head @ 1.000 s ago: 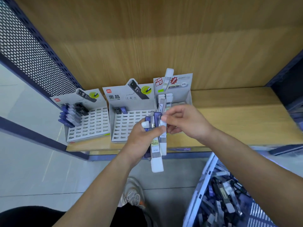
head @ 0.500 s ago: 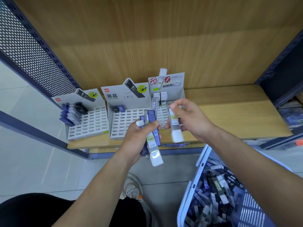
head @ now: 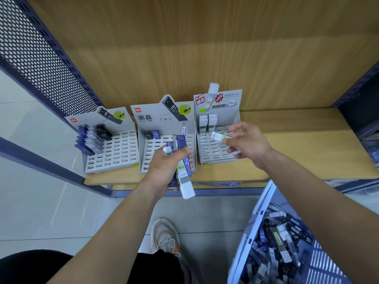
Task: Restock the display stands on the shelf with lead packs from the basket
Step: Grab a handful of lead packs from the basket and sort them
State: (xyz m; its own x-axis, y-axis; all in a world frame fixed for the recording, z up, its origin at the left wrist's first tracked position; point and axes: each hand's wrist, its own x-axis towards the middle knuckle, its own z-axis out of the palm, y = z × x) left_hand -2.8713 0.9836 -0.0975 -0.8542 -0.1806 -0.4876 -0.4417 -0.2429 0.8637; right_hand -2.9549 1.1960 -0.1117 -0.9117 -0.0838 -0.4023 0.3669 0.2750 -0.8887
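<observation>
Three grey slotted display stands sit on the wooden shelf (head: 297, 144): the left stand (head: 119, 152) with several blue and black packs, the middle stand (head: 149, 146) with two packs, and the right stand (head: 213, 148) with a few white-capped packs at its back. My left hand (head: 166, 165) grips a bundle of lead packs (head: 182, 171), blue and clear with white caps, in front of the middle stand. My right hand (head: 248, 142) pinches one clear white-capped lead pack (head: 220, 137), lying sideways over the right stand's slots.
A blue-and-white basket (head: 254, 226) full of mixed lead packs stands on the floor at the lower right. A perforated dark metal panel (head: 37, 58) closes the shelf's left side. My shoe (head: 166, 236) is on the tiled floor below the shelf edge.
My right hand pulled one white-capped pack out of the bundle and carried it right and forward over the right stand. The left hand kept the bundle and barely moved.
</observation>
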